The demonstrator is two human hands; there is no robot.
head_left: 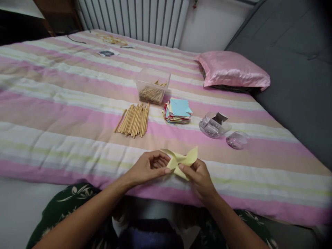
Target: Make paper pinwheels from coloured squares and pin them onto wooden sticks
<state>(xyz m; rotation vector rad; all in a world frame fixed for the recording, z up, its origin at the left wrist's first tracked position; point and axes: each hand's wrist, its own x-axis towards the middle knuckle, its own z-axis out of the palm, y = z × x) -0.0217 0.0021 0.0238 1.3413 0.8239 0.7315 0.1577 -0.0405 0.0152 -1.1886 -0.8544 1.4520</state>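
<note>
Left hand and right hand: both pinched on a folded yellow paper pinwheel, held low over the bed edge. Risk noted: folds could be creased or torn if pinched harder

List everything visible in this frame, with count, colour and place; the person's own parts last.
folded paper: one, pale yellow, held at the near edge of the bed
wooden sticks: a loose pile, tan, mid bed
plastic box: one, clear, sticks inside, behind the pile
paper squares: one stack, mixed colours, right of the pile
clear container: one, lying on its side, right of the stack
lid: one, clear, beside the container
pillow: one, pink, far right
bedspread: one, pink, cream and tan stripes
radiator: one, white, behind the bed
left hand: pinching the paper
right hand: pinching the paper
</note>
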